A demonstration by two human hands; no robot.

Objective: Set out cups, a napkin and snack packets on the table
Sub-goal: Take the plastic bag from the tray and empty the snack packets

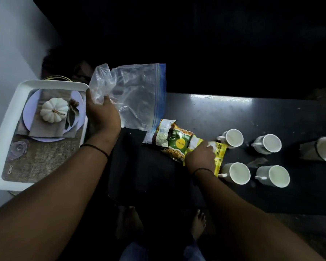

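Four white cups [252,157] stood grouped toward the right end of the dark surface [271,113]; the snack packets [179,142] lay near its middle, half out of the clear zip bag [135,95]. No napkin was evident there. The left hand [102,115] gripped the bag's bottom, raised. The right hand [199,155] rested on the yellow packet [219,157], fingers curled over it.

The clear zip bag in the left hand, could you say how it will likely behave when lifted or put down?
The clear zip bag looks floppy: it crumples where the left hand grips it. It appears empty, so probably very light and apt to drift. The blue zip strip hangs straighter, so that edge seems somewhat stiffer.
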